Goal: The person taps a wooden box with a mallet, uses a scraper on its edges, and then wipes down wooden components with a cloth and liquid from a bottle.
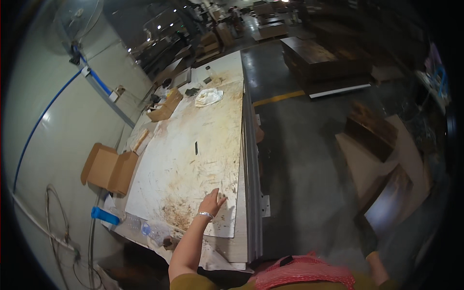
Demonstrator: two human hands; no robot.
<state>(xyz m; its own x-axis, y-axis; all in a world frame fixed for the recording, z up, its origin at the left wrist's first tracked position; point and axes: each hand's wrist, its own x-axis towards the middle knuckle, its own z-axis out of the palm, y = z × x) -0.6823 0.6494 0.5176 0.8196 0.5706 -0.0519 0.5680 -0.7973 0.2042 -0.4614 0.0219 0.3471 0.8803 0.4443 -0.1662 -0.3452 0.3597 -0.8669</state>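
My left hand (211, 200), with a silver bracelet at the wrist, is over the near right part of a stained white board (188, 140) on the workbench. Its fingers are apart and hold nothing I can see. A small dark flat strip (196, 148) lies farther up the board. Out to the right, my right hand (369, 239) is low, seemingly in a dark glove, beside a brown panel (389, 205) with a bright reflection. Blur and shadow hide its fingers, so any grip on the panel does not show.
Left of the board stand an open cardboard box (108, 166), a blue bottle (105, 215) and a clear plastic bottle (157, 233). Toward the far end are a cardboard tray (166, 106) and a white crumpled cloth (209, 97). Dark stacked panels (324, 63) occupy the floor at right.
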